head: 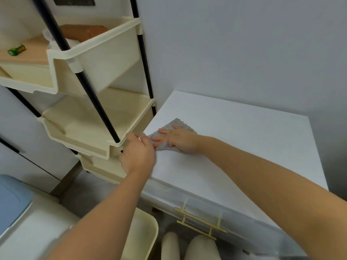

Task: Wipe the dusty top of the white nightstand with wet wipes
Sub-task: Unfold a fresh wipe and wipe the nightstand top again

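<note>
The white nightstand [244, 139] stands against the wall, its flat top filling the right half of the view. A grey wet wipe [178, 123] lies flat near the top's left edge. My right hand [178, 138] presses down on the wipe with fingers spread, pointing left. My left hand [138, 152] hovers at the nightstand's left edge, next to the wipe's left corner, fingers curled; whether its fingertips pinch that corner is unclear.
A cream tiered cart [90, 117] with black poles stands close on the left, almost touching the nightstand. Gold drawer handles [201, 224] face me. A cream bin [142, 233] and a blue-lidded container [11, 199] sit on the floor at lower left.
</note>
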